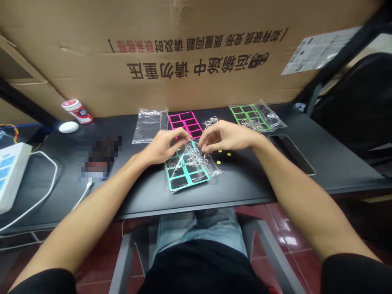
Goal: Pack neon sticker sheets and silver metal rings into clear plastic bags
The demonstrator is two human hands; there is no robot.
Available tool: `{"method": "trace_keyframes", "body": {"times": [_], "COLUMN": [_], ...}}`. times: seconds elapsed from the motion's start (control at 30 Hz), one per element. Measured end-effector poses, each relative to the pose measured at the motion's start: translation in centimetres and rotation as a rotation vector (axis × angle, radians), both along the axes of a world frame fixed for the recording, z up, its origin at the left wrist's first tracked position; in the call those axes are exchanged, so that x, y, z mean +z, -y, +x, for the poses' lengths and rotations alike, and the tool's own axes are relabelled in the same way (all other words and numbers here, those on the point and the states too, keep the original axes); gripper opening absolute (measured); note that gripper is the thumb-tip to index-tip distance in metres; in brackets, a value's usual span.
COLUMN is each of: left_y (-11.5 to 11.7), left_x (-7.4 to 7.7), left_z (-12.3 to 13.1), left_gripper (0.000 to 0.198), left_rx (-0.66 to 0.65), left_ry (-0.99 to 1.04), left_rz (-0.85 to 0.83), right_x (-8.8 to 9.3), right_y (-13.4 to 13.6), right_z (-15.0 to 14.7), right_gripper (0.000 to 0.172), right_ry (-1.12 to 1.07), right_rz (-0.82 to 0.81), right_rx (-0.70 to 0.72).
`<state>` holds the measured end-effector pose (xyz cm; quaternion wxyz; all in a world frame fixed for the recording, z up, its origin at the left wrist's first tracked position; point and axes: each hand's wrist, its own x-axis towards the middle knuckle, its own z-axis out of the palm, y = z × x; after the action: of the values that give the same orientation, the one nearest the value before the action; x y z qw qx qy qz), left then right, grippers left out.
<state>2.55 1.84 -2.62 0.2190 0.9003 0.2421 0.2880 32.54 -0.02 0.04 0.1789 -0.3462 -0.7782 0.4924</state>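
Note:
My left hand (165,147) and my right hand (226,136) meet above a transparent plastic bag (191,163), their fingertips pinching its upper edge. Inside the bag lie a teal card with square cut-outs (186,175) and tangled metal wire puzzles (196,157). Behind my hands is a magenta card (185,123), partly hidden by my fingers. Loose wire puzzles (211,121) lie just beyond my right hand. A green card (248,116) sits in another bag at the far right, and a transparent bag (148,125) lies at the far left.
A large printed cardboard box (190,53) stands along the back of the black desk (245,175). A jar (77,111), white mouse (68,127), pixelated object (99,157), and power strip (12,175) with white cable lie left. Small yellow dots (219,157) sit near my right hand.

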Motion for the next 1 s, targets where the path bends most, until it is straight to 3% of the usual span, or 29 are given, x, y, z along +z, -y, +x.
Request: {"method": "trace_keyframes", "body": {"times": [0.2,0.33,0.53,0.67,0.77,0.83,1.0], "left_y": [0.0,-0.1,0.1,0.0,-0.1,-0.1,0.1], "left_x": [-0.1,-0.2,-0.1,-0.2,-0.2,-0.2,0.0], "left_z": [0.0,0.0,-0.1,-0.1,-0.1,-0.1,0.0], "left_gripper": [0.019,0.019,0.017,0.017,0.017,0.017,0.018], "left_rx": [-0.01,0.0,0.014,0.014,0.002,0.001,0.012], "left_ry": [-0.006,-0.003,-0.015,-0.012,-0.008,-0.011,-0.014], "left_rz": [-0.018,-0.012,-0.009,-0.03,-0.042,-0.043,-0.021], "right_x": [-0.2,0.5,0.9,-0.8,-1.5,-1.2,0.1], "right_y": [-0.1,0.3,-0.5,-2.2,-2.6,-2.1,0.1], "right_z": [-0.2,0.1,1.7,2.4,2.5,2.2,0.2], "right_gripper": [0.02,0.017,0.019,0.018,0.017,0.018,0.028], "right_ry": [0.133,0.05,-0.193,-0.018,0.149,0.155,0.068], "right_rz": [0.08,0.13,0.315,0.396,0.592,0.636,0.377], "right_rx": [0.079,0.047,-0.379,-0.559,-0.639,-0.586,-0.186]}}
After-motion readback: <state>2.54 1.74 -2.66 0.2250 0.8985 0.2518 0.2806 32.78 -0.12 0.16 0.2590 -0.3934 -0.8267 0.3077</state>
